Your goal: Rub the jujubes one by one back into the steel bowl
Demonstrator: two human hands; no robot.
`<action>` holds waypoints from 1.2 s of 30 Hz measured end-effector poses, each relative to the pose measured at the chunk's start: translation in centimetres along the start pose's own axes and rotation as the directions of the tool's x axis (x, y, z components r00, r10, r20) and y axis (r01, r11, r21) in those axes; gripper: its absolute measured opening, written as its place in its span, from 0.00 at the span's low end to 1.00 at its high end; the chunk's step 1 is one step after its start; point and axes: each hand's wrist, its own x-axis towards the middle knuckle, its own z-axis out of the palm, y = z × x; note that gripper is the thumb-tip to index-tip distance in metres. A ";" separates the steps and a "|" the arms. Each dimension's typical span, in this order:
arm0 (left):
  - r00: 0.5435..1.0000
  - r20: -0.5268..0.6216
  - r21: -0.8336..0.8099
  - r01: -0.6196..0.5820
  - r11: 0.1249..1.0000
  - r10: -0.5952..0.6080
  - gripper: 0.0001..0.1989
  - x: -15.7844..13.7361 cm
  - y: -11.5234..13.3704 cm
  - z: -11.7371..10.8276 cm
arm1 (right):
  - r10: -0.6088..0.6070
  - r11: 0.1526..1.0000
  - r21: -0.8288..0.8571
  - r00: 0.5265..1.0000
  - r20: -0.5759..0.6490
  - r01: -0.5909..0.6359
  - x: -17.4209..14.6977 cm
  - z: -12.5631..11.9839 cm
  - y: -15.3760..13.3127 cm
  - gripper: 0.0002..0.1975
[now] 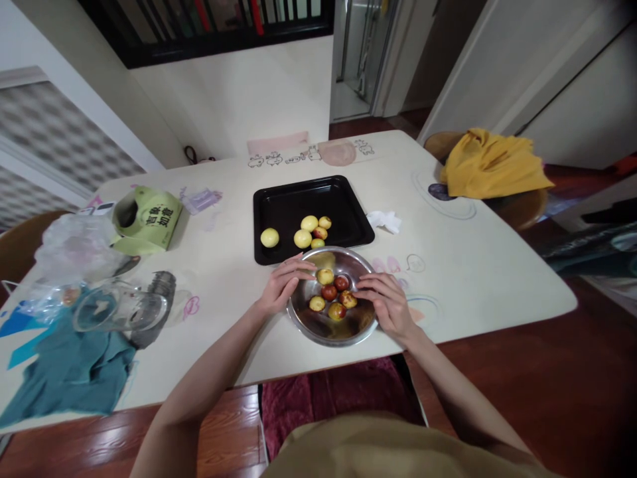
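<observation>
A shiny metal bowl (331, 334) stands near the table's front edge, with several small round fruits in it, some yellow, some dark red, some mottled. My left hand (286, 284) reaches over the bowl's left rim with fingers stretched out. Its fingertips are close to a yellow fruit (325, 277); whether they touch it I cannot tell. From the right rim, my right hand (389, 302) extends its fingers inside, the tips at a mottled yellow-red fruit (348, 299). Just behind is a black baking tray (288, 199) carrying more fruits, including a pale yellow one (269, 238) apart at the left.
A crumpled white tissue (385, 221) lies right of the tray. To the left are a green paper box (152, 219), a clear plastic bag (72, 245), a clear jug (119, 307) on its side and a teal cloth (74, 368). Yellow fabric (490, 166) drapes over a chair.
</observation>
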 end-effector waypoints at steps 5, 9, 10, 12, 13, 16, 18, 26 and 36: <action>1.000 0.005 0.001 0.027 1.000 -0.027 0.23 0.0 0.0 0.0 | 0.017 1.000 -0.002 1.000 0.018 -0.017 -0.2 0.0 0.1 0.21; 1.000 0.004 -0.003 0.022 1.000 -0.022 0.23 -0.1 0.1 0.0 | 0.024 1.000 -0.005 0.999 0.026 -0.024 -0.2 0.0 0.1 0.21; 1.000 0.008 -0.002 0.023 1.000 -0.023 0.22 -0.1 0.1 0.0 | 0.023 1.000 -0.005 0.999 0.023 -0.023 -0.2 0.0 0.1 0.21; 0.999 0.008 0.002 0.031 1.000 -0.031 0.22 0.1 0.3 -0.3 | 0.012 1.000 -0.007 1.000 0.013 -0.012 0.0 0.0 0.0 0.20; 0.999 -0.002 0.008 0.044 0.999 -0.044 0.21 0.3 0.3 -0.5 | 0.003 1.000 -0.009 1.000 0.003 -0.003 0.0 0.0 0.0 0.20; 0.991 -0.080 0.070 0.112 0.991 -0.107 0.17 1.9 -0.1 -1.3 | -0.026 1.000 -0.011 1.000 -0.013 0.025 0.3 0.1 -0.1 0.19; 0.984 -0.109 0.155 0.160 0.975 -0.144 0.14 3.6 -0.9 -1.8 | -0.034 0.999 -0.008 0.999 -0.015 0.033 0.4 0.1 -0.1 0.19; 0.927 0.103 0.555 0.246 0.794 -0.359 0.20 12.0 -6.7 -0.1 | -0.063 0.998 -0.010 0.997 -0.033 0.063 0.6 0.0 -0.3 0.18; 0.824 0.153 0.698 0.301 0.650 -0.546 0.16 15.1 -7.9 2.1 | -0.089 0.996 -0.036 0.995 -0.044 0.087 0.6 0.0 -0.5 0.14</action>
